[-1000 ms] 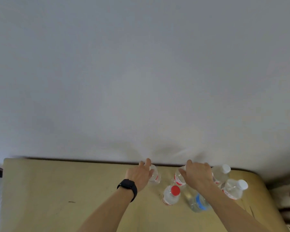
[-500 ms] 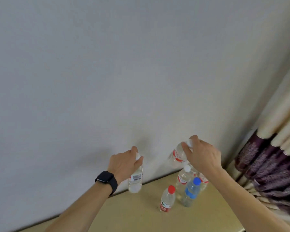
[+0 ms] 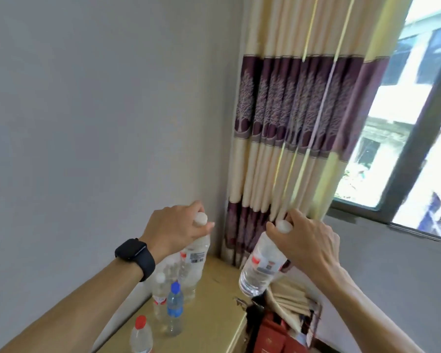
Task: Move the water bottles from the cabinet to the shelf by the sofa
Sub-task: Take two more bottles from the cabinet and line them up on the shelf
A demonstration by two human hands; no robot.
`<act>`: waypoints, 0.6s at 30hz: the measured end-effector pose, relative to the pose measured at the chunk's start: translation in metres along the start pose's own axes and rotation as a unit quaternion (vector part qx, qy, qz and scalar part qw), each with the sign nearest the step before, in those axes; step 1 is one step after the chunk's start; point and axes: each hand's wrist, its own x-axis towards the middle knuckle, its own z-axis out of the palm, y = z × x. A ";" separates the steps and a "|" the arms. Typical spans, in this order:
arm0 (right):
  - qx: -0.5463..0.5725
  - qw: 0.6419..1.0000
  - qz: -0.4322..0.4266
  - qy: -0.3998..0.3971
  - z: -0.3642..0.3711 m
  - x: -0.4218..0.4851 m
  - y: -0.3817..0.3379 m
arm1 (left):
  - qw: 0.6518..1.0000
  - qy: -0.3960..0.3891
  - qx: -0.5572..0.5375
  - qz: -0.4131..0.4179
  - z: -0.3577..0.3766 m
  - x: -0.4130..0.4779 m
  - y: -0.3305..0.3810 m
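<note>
My left hand [image 3: 175, 231] grips a clear white-capped water bottle [image 3: 195, 261] by its neck, held above the yellow cabinet top [image 3: 214, 312]. My right hand [image 3: 306, 240] grips a second white-capped bottle [image 3: 261, 268] by its top, tilted and lifted past the cabinet's right edge. On the cabinet stand a blue-capped bottle [image 3: 175, 308], a white-capped bottle [image 3: 159, 294] behind it and a red-capped bottle [image 3: 141, 336] nearest me. The shelf and sofa are out of view.
A cream and purple curtain [image 3: 290, 123] hangs in the corner beside a window [image 3: 405, 123]. The grey wall [image 3: 99, 110] stands behind the cabinet. Red items and bunched curtain fabric [image 3: 280, 324] fill the gap to the cabinet's right.
Both hands have lifted their bottles off the cabinet and carried them up and to the right. My view has swung right, bringing the curtain and window in.
</note>
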 end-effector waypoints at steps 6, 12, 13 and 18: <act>-0.086 0.986 0.106 0.090 -0.104 -0.069 0.168 | 0.984 -0.040 -0.111 0.130 0.057 0.045 0.189; -0.159 0.945 0.262 0.112 -0.222 -0.143 0.313 | 0.949 -0.093 -0.204 0.221 0.084 0.038 0.400; -0.167 0.936 0.287 0.113 -0.238 -0.156 0.335 | 0.941 -0.102 -0.213 0.241 0.087 0.033 0.434; -0.209 0.887 0.380 0.159 -0.323 -0.222 0.422 | 0.907 -0.130 -0.232 0.327 0.099 0.012 0.586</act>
